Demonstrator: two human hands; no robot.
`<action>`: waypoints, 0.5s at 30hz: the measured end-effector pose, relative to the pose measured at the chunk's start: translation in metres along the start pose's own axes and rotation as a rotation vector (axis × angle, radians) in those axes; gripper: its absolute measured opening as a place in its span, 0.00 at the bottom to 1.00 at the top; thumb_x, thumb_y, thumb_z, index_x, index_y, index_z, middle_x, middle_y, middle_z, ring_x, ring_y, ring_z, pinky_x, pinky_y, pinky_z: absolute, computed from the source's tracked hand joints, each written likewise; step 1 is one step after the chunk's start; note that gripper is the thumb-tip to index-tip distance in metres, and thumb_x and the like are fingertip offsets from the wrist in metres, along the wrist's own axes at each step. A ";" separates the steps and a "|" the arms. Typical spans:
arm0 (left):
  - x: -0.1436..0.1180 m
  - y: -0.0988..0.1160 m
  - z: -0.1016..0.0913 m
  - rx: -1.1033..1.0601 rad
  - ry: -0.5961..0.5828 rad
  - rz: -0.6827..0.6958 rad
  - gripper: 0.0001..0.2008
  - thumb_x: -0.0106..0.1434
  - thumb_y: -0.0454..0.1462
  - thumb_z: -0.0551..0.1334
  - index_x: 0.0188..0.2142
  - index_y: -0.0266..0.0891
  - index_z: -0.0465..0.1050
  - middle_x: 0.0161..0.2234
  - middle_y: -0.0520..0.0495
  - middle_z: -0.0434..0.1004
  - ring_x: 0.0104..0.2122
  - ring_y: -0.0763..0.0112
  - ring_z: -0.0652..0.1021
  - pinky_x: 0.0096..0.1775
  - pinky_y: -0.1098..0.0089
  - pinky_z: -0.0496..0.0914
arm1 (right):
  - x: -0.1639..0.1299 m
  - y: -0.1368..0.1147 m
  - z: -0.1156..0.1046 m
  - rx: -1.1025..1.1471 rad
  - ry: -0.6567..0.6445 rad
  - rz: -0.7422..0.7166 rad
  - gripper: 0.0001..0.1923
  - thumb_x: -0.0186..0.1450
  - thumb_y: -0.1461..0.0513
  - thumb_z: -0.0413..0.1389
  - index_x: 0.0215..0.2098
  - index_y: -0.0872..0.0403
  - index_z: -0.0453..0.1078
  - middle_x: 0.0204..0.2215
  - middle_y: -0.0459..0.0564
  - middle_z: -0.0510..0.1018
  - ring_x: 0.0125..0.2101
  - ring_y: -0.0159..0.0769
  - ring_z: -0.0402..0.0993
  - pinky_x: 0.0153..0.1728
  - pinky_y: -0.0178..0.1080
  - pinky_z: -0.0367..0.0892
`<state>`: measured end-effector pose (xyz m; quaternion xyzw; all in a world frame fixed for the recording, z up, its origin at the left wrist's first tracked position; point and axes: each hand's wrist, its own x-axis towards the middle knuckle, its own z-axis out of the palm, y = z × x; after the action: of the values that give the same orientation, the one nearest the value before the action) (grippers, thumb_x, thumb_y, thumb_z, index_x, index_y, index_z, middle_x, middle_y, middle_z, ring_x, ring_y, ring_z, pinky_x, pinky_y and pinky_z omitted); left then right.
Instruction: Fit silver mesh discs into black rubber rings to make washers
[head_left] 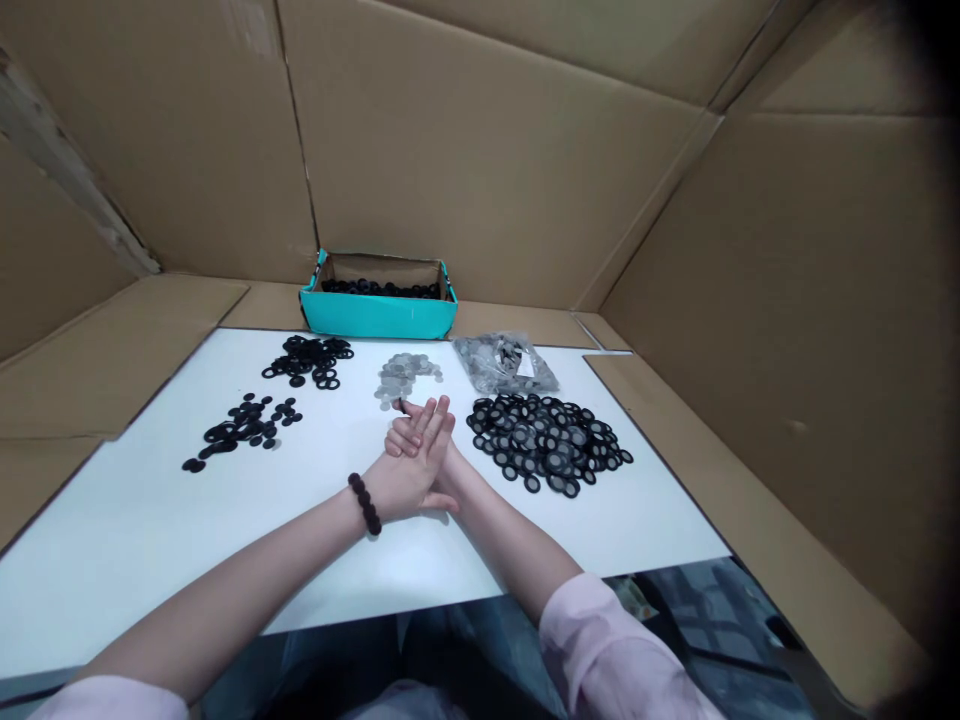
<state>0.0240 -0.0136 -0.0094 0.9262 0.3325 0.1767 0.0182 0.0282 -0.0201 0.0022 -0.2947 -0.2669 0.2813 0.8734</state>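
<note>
My left hand (409, 470), with a dark bead bracelet at the wrist, lies flat over my right hand (401, 438) at the middle of the white sheet (135, 520). The fingers of both are stretched out and pressed together; I see nothing held. Just beyond the fingertips is a small heap of silver mesh discs (405, 375). To the right lies a big pile of black rings with mesh centres (547, 440). My right hand is mostly hidden under the left.
Two heaps of black rubber rings (311, 360) (240, 425) lie at the left. A clear bag of metal discs (506, 362) and a teal box (379, 312) holding black rings stand at the back. Cardboard walls enclose the area.
</note>
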 end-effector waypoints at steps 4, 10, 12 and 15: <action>0.000 -0.001 -0.002 0.006 0.003 0.022 0.57 0.52 0.57 0.58 0.63 0.31 0.20 0.64 0.27 0.34 0.63 0.48 0.41 0.58 0.55 0.49 | -0.002 -0.001 0.005 0.063 0.030 0.024 0.47 0.57 0.52 0.52 0.66 0.56 0.32 0.64 0.68 0.36 0.63 0.53 0.42 0.54 0.59 0.50; -0.001 0.001 -0.004 -0.062 -0.032 0.011 0.58 0.51 0.59 0.57 0.63 0.32 0.19 0.64 0.28 0.33 0.63 0.47 0.41 0.58 0.54 0.48 | 0.002 -0.006 0.002 0.076 0.075 0.095 0.47 0.55 0.52 0.54 0.66 0.56 0.37 0.65 0.65 0.38 0.63 0.52 0.44 0.55 0.56 0.51; -0.001 0.003 -0.003 -0.082 -0.039 -0.012 0.59 0.51 0.58 0.58 0.63 0.32 0.18 0.64 0.27 0.32 0.63 0.46 0.40 0.58 0.53 0.48 | 0.003 -0.008 -0.002 0.080 0.049 0.132 0.47 0.54 0.53 0.55 0.66 0.54 0.39 0.65 0.63 0.37 0.63 0.53 0.43 0.54 0.56 0.51; -0.002 0.007 -0.003 -0.106 -0.033 -0.034 0.59 0.51 0.58 0.59 0.62 0.33 0.16 0.64 0.26 0.30 0.63 0.45 0.41 0.57 0.53 0.50 | 0.001 -0.011 -0.005 0.086 0.011 0.168 0.48 0.53 0.53 0.56 0.66 0.52 0.38 0.65 0.62 0.37 0.63 0.54 0.42 0.53 0.57 0.51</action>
<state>0.0259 -0.0207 -0.0064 0.9209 0.3381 0.1783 0.0760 0.0360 -0.0285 0.0063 -0.2799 -0.2243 0.3630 0.8600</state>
